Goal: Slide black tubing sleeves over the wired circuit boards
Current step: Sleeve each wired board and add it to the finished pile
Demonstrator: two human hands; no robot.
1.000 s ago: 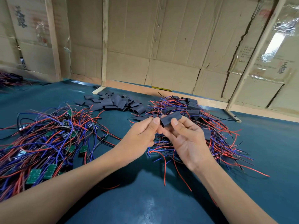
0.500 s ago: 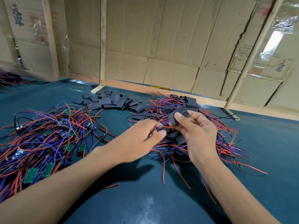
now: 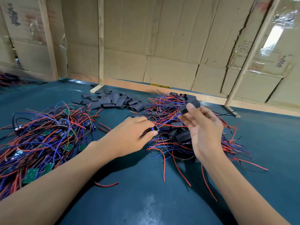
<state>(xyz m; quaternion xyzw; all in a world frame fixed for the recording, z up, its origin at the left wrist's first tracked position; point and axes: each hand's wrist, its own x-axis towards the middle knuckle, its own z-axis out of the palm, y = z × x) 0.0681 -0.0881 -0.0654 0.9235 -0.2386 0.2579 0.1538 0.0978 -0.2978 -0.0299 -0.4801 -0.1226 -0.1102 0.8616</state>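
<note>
while right grip (image 3: 201, 127) pinches a black sleeve (image 3: 190, 106), left grip (image 3: 129, 135) pinches a wired board (image 3: 154, 128), bare teal table (image 3: 146, 200) nearer

Right hand (image 3: 203, 129) pinches black sleeve (image 3: 190, 106) above wire pile (image 3: 186, 135); left hand (image 3: 129, 135) grips small wired board (image 3: 153, 129) at pile edge.

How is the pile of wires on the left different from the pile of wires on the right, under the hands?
The left pile shows bare green boards among its wires; the right pile shows black sleeves instead. The left pile lies untouched, while the left hand pinches a small part at the edge of the right pile and the right hand holds a black sleeve above it. Both have red and blue wires and lie on the table.
</note>
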